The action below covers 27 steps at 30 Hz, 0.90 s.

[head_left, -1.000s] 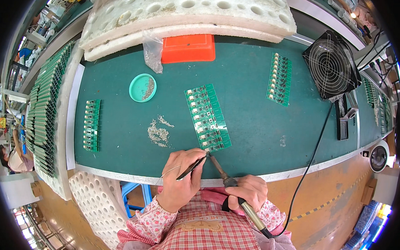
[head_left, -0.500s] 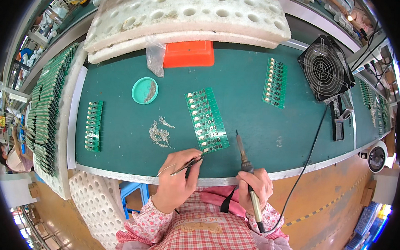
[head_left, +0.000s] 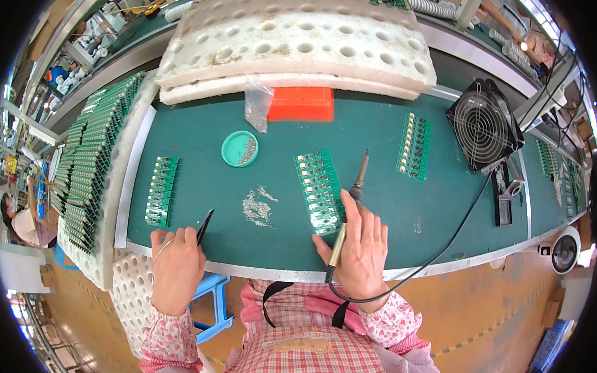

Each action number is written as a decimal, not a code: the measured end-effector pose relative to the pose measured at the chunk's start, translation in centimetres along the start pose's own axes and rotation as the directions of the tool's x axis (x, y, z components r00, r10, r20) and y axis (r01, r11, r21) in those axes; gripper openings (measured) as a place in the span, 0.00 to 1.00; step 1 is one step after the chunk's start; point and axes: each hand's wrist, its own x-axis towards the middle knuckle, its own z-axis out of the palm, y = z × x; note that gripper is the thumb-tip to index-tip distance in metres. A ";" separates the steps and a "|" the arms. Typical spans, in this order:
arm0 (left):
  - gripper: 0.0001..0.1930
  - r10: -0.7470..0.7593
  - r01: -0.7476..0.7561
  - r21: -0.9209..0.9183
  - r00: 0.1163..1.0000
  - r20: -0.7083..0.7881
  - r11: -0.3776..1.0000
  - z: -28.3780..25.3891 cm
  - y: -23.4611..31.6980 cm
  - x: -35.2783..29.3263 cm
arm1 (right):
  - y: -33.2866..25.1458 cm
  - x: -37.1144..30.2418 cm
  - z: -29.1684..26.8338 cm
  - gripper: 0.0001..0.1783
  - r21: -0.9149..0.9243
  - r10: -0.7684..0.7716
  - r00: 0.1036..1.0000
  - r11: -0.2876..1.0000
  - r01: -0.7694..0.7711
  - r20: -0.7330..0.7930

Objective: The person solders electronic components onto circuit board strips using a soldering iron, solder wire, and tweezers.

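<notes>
My right hand (head_left: 362,244) holds a soldering iron (head_left: 357,188) across its palm, the tip pointing away from me. Its thumb and forefinger lie at the near end and right edge of the middle green circuit board panel (head_left: 319,190), which carries rows of small white and black parts. At the table's front edge on the left, my left hand (head_left: 177,264) is closed around dark tweezers (head_left: 206,227), tips angled up and apart from anything. A thin pale wire also shows by these fingers. Just beyond that hand lies another circuit board panel (head_left: 161,191).
Small loose parts (head_left: 257,209) and a teal dish (head_left: 239,149) lie left of centre. A third panel (head_left: 414,146), a black fan (head_left: 483,124) and an iron stand (head_left: 503,193) are at right. White foam blocks (head_left: 296,58) and a red box (head_left: 302,104) stand at the back.
My left hand has moved left with the tweezers, from the middle panel toward the left one. My right hand has moved forward and left to the middle panel, still holding the iron.
</notes>
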 end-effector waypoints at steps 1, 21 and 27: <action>0.07 0.017 -0.017 0.052 1.000 0.007 0.999 0.4 -0.3 0.1 | 0.1 0.0 -0.2 0.47 -0.002 -0.015 1.000 1.000 0.015 -0.005; 0.10 0.457 -0.598 -0.503 0.801 -0.386 0.624 -0.1 14.9 1.4 | 4.5 -5.6 -6.7 0.22 0.203 -0.312 0.943 0.937 0.285 0.116; 0.10 0.445 -0.560 -0.579 0.827 -0.344 0.593 1.1 14.2 1.0 | 6.4 -4.8 -7.5 0.18 0.209 -0.345 0.930 0.926 0.315 0.124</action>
